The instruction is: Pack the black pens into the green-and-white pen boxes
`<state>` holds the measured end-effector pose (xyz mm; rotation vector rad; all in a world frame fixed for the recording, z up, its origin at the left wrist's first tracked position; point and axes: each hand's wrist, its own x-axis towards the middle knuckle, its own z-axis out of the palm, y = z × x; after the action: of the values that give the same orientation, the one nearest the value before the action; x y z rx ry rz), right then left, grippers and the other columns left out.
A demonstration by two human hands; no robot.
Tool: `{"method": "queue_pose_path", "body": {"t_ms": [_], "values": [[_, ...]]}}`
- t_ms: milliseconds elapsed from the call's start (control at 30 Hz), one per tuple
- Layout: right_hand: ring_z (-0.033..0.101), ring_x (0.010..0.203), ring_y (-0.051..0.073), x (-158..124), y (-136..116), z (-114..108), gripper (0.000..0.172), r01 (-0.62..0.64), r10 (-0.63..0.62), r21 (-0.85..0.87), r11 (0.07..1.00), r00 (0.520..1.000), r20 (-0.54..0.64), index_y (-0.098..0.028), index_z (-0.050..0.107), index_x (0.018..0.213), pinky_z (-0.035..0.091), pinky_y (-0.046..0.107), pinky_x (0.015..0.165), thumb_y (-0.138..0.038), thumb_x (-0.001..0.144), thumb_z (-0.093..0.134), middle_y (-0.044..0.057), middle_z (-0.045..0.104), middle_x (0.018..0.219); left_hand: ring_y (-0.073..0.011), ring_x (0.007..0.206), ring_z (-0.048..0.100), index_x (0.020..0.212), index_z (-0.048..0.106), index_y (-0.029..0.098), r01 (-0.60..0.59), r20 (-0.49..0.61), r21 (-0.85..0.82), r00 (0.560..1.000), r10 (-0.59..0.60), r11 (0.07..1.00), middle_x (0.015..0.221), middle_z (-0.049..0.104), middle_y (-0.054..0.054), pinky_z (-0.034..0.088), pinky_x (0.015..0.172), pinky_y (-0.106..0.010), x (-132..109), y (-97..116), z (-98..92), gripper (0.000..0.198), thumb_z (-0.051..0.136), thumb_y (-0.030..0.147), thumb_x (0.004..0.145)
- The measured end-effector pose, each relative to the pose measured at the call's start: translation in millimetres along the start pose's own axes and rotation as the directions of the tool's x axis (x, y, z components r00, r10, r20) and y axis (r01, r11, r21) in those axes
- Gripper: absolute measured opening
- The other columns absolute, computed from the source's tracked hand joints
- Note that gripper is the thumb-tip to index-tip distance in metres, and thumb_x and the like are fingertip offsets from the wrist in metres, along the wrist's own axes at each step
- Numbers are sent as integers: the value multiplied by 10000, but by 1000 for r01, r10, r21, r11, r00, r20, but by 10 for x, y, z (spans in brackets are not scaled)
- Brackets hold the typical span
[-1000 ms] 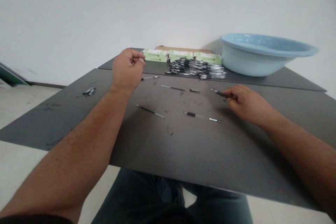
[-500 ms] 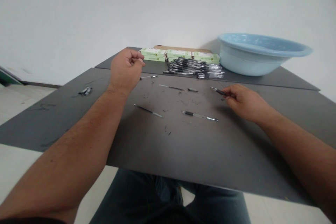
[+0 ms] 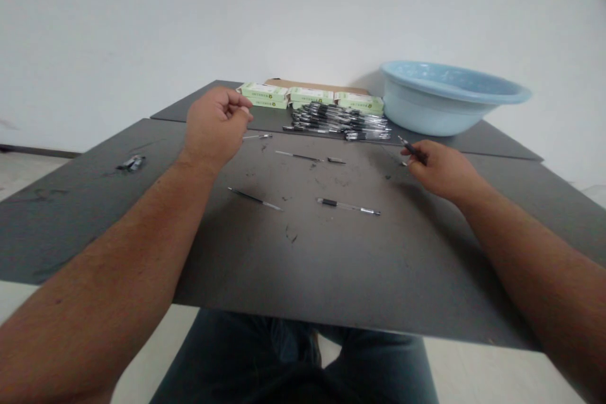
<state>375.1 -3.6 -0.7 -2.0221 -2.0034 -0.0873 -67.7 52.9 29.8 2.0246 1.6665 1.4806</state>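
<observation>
My left hand (image 3: 215, 126) is raised over the table's left half, thumb and fingers pinched together; whatever lies between them is hidden. My right hand (image 3: 440, 167) grips a pen (image 3: 416, 153) by its dark grip, tip pointing up and left. A thin pen part (image 3: 259, 136) shows just beyond my left fingers. Between my hands lie a pen refill (image 3: 299, 156) and a short dark pen cap (image 3: 336, 160). Closer to me are another dark refill (image 3: 255, 199) and a clear pen (image 3: 348, 206) with a black grip.
At the back, a heap of clear pens (image 3: 338, 121) lies before several green-white boxes (image 3: 310, 96). A light blue basin (image 3: 426, 110) stands at the back right. Some crumpled dark scraps (image 3: 131, 163) are on the left of the grey table (image 3: 331, 265). A wall rises behind.
My right hand has lifted slightly and turned the pen, so its tip points more upward. My left hand keeps its pinch. The whole view has shifted a little.
</observation>
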Motion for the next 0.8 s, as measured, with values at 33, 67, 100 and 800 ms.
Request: {"method": "queue_pose_path", "body": {"t_ms": [33, 67, 100, 800], "values": [[783, 1011, 364, 19, 36, 2, 384, -20, 20, -4, 1000, 1000, -5, -201, 793, 1252, 578, 442, 858, -297, 944, 585, 152, 834, 1129, -166, 789, 668, 1116, 759, 196, 2, 2, 7, 1000, -2, 1000, 950, 787, -34, 504, 738, -350, -5, 13, -2, 308, 605, 297, 869], [783, 995, 361, 36, 75, 6, 382, -38, 38, -6, 999, 999, -12, -206, 798, 1243, 576, 438, 843, -299, 935, 593, 149, 836, 1112, -161, 785, 665, 1122, 760, 193, 8, 4, 10, 1000, -8, 1000, 955, 792, -32, 503, 734, -343, -10, 27, -4, 314, 604, 293, 868], [783, 973, 356, 53, 115, 13, 384, -51, 51, -5, 999, 998, -21, -211, 802, 1238, 574, 434, 828, -303, 929, 595, 144, 838, 1087, -157, 782, 665, 1129, 761, 190, 14, 9, 10, 1000, -14, 1000, 965, 798, -33, 504, 731, -337, -15, 42, -5, 320, 608, 289, 866], [735, 958, 318, 254, 377, 350, 377, 144, -136, -222, 964, 989, 51, -174, 824, 1137, 574, 420, 830, -401, 1002, 555, 168, 807, 1054, -244, 863, 715, 1009, 765, 236, -26, 26, -29, 999, 27, 999, 932, 792, -61, 542, 797, -406, -14, -18, 66, 218, 641, 301, 841]]}}
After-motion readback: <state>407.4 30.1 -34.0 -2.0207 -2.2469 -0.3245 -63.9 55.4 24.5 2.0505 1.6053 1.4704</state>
